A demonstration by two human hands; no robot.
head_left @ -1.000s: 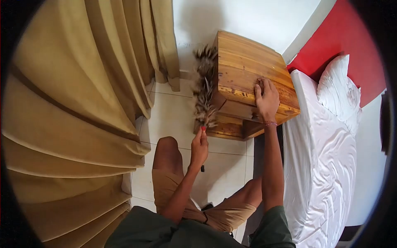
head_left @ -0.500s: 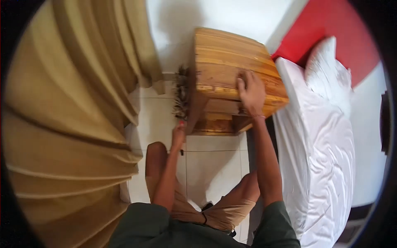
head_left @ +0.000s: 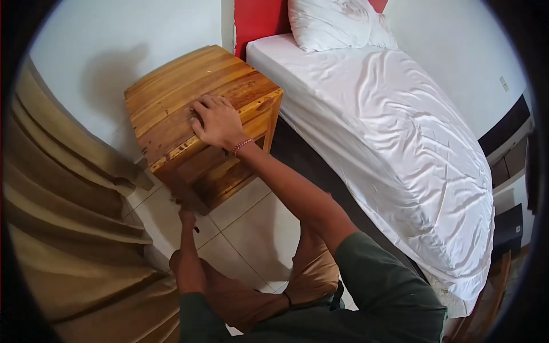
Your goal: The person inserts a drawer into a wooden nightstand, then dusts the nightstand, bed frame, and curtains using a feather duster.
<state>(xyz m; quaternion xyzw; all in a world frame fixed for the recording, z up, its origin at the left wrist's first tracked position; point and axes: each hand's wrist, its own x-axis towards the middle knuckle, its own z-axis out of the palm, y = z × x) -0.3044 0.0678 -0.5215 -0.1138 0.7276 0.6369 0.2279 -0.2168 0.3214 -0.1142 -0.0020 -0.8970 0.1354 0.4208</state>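
Observation:
My right hand point(head_left: 218, 123) rests on the top of a wooden nightstand point(head_left: 171, 103), fingers apart and palm down near its front edge. A beaded bracelet circles that wrist. Low beside the nightstand's left side, my left hand point(head_left: 187, 217) is closed around the handle of a feather duster point(head_left: 196, 230). Only the dark handle end shows clearly below the fist; most of the feathers are hidden or blurred by the nightstand's side. Under the top, the nightstand has an open shelf.
A bed with a rumpled white sheet point(head_left: 400, 143) and a white pillow point(head_left: 331, 26) stands to the right, against a red headboard point(head_left: 260, 23). Brown curtains point(head_left: 68, 228) hang at the left. Pale floor tiles point(head_left: 246, 234) lie between my legs and the nightstand.
The view has turned to the right, showing more of the bed. My right hand stays on the nightstand top. The duster's feathers, visible before at the left side, are now mostly out of sight.

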